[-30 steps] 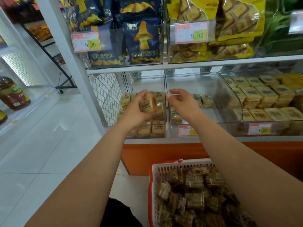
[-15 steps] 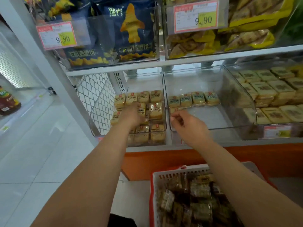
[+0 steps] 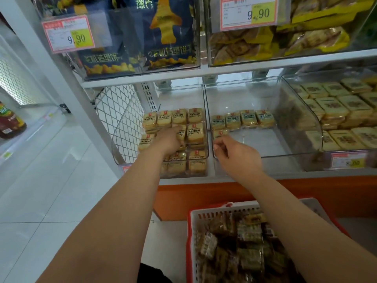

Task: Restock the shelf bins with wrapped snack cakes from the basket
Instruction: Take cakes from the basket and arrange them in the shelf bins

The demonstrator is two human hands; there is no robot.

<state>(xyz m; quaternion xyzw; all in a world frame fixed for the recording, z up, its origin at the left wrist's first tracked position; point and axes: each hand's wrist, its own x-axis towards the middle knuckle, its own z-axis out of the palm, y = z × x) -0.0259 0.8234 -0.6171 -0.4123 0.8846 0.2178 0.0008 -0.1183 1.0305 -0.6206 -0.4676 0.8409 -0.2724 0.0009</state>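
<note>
The left hand reaches into the nearly full left bin, its grip on a cake, fingers curled over it. The right hand hovers at the front of the sparse middle bin, fingers loosely curled; whether that grip holds anything I cannot tell. One cake sits just beyond it. The basket lies below both wrists. Risk: pressing into the crowded stack could topple neighbouring cakes forward.

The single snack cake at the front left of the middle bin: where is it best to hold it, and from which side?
Probably pinch the lone cake by its left and right edges, from above through the middle bin's open top; it lies flat.
</note>
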